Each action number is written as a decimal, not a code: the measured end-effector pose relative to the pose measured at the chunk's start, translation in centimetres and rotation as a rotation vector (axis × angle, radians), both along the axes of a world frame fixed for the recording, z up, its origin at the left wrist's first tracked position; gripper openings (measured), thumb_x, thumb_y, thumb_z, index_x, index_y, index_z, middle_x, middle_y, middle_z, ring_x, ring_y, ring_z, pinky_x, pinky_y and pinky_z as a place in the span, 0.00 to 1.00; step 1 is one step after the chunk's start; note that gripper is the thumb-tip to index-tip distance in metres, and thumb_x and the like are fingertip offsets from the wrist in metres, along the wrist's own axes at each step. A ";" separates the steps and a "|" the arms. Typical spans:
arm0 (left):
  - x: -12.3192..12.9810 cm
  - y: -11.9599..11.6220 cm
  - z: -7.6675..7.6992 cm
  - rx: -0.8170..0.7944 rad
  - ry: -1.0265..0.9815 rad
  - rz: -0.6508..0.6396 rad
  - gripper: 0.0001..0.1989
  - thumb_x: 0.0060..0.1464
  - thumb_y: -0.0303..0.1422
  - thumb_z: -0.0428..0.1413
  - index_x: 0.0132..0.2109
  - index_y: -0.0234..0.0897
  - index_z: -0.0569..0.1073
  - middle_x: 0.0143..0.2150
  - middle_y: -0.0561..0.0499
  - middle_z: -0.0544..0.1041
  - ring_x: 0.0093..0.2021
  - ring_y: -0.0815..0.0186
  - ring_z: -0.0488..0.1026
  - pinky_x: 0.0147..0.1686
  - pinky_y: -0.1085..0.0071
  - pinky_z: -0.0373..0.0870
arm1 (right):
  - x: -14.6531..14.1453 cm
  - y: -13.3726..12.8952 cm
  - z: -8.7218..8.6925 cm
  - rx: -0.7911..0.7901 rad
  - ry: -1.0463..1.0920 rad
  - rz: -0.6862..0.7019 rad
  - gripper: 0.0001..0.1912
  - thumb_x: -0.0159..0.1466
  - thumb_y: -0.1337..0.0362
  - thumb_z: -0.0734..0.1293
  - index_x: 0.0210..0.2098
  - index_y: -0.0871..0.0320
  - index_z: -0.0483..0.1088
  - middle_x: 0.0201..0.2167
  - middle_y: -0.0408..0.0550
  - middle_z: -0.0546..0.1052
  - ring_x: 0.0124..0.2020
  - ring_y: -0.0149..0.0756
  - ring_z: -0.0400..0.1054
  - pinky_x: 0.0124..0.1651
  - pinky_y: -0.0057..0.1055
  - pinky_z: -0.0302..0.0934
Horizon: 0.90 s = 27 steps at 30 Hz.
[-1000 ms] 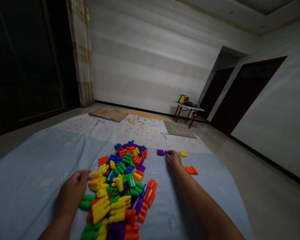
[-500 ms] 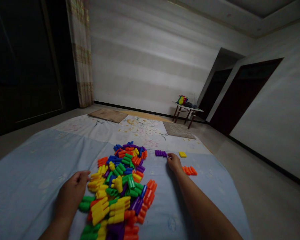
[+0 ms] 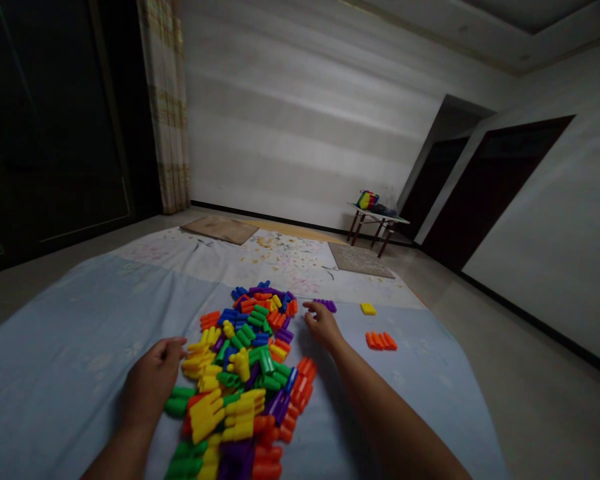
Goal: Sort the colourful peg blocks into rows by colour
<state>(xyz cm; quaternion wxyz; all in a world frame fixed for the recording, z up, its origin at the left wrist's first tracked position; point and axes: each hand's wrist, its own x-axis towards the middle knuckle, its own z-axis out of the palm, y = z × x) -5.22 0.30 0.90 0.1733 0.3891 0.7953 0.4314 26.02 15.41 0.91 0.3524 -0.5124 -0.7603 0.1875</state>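
A long heap of plastic toy building blocks (image 3: 243,337) in yellow, green, blue, orange and purple runs up the middle of the cloth. At its left edge is my left hand (image 3: 153,377), beside the yellow blocks (image 3: 200,360); the fingers are curled in and no block shows in them. My right hand (image 3: 323,325) hovers just right of the heap's far part, fingers apart and nothing held. Partly behind it lies a purple strip of joined blocks (image 3: 327,305). Farther right rest a yellow block (image 3: 368,309) and an orange strip of blocks (image 3: 381,341).
A blue and white flowered cloth (image 3: 100,313) covers the surface under everything. Two flat boards lie at the far edge, a brown one (image 3: 220,229) on the left and a greyish one (image 3: 361,259) on the right. Beyond stands a small table (image 3: 380,214) with a colourful bag.
My right hand has left the purple strip and moved left toward the heap, its fingers opening. The orange strip now shows fully. My left hand stays beside the heap.
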 end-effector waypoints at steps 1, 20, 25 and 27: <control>0.0 0.0 0.0 0.000 -0.001 -0.001 0.16 0.50 0.42 0.44 0.39 0.41 0.72 0.34 0.51 0.77 0.38 0.62 0.73 0.36 0.70 0.65 | -0.4 -0.5 -0.2 -0.009 0.012 0.019 0.18 0.56 0.68 0.60 0.45 0.57 0.71 0.41 0.49 0.75 0.42 0.34 0.68 0.46 0.31 0.61; 0.7 -0.4 0.2 0.048 0.080 0.000 0.17 0.51 0.41 0.44 0.38 0.40 0.73 0.34 0.49 0.77 0.37 0.62 0.73 0.35 0.71 0.65 | -2.6 -10.6 -0.3 -0.317 0.322 0.173 0.17 0.62 0.59 0.57 0.47 0.57 0.66 0.44 0.48 0.73 0.46 0.35 0.65 0.50 0.34 0.59; 0.6 -0.3 0.3 0.034 0.087 0.000 0.17 0.51 0.41 0.44 0.39 0.40 0.73 0.34 0.50 0.78 0.37 0.63 0.74 0.35 0.72 0.66 | -0.6 -11.5 -0.3 -0.224 0.179 0.251 0.14 0.59 0.62 0.61 0.44 0.57 0.68 0.43 0.48 0.71 0.44 0.35 0.65 0.48 0.33 0.59; 0.6 -0.3 0.4 0.032 0.095 0.001 0.18 0.51 0.42 0.43 0.39 0.40 0.73 0.33 0.50 0.78 0.37 0.63 0.74 0.35 0.72 0.66 | 0.1 -12.1 -0.1 -0.174 0.100 0.262 0.14 0.58 0.64 0.62 0.43 0.57 0.69 0.42 0.49 0.71 0.44 0.35 0.65 0.49 0.32 0.59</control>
